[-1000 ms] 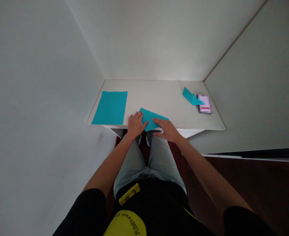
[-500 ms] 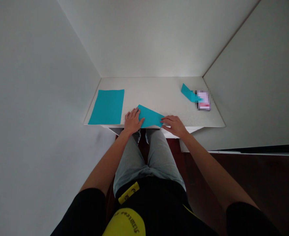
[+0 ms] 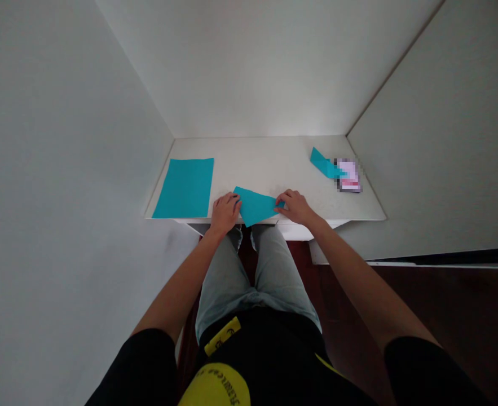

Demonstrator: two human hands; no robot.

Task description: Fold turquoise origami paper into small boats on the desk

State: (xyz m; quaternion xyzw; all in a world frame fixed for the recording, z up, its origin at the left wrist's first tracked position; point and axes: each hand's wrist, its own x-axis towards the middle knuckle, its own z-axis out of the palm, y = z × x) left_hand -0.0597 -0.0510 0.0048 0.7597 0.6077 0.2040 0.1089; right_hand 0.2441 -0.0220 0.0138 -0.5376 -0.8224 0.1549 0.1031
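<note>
A folded teal paper lies at the front edge of the white table. My left hand rests at the paper's left corner with its fingers curled onto it. My right hand pinches the paper's right tip with bent fingers. Both hands press the folded sheet against the tabletop.
A flat teal sheet lies on the table's left part. At the back right lie a small folded teal piece and a blurred pink card. White walls close in the table on the left, back and right. My legs are under the front edge.
My right hand slid from on top of the folded paper out to its right tip. My left hand drew back to the left corner and curled. The paper looks narrower.
</note>
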